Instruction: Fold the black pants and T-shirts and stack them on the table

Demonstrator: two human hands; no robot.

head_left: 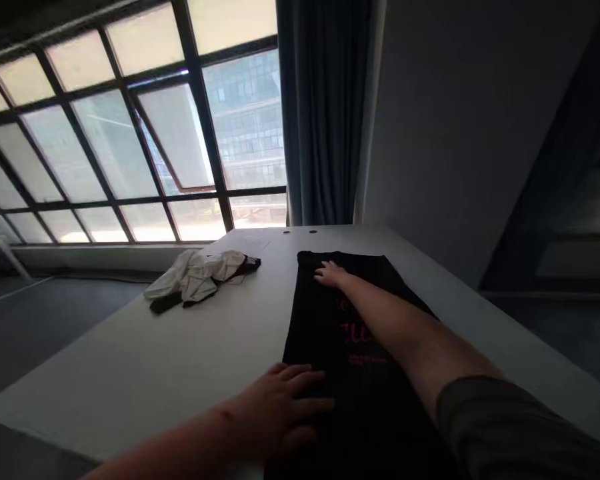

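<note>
A black garment (325,333) with pink lettering lies folded into a long strip on the white table (190,353). My left hand (285,403) rests flat on its near left edge, fingers spread. My right hand (331,274) reaches out to the far end of the garment and lies on it with fingers stretched out. My right forearm crosses over the cloth, partly hiding the lettering.
A crumpled white and dark garment (200,279) lies on the table's far left. Beyond the table are a large window (145,140), a dark curtain (323,113) and a grey wall (455,133). The table's left edge drops to a dark floor.
</note>
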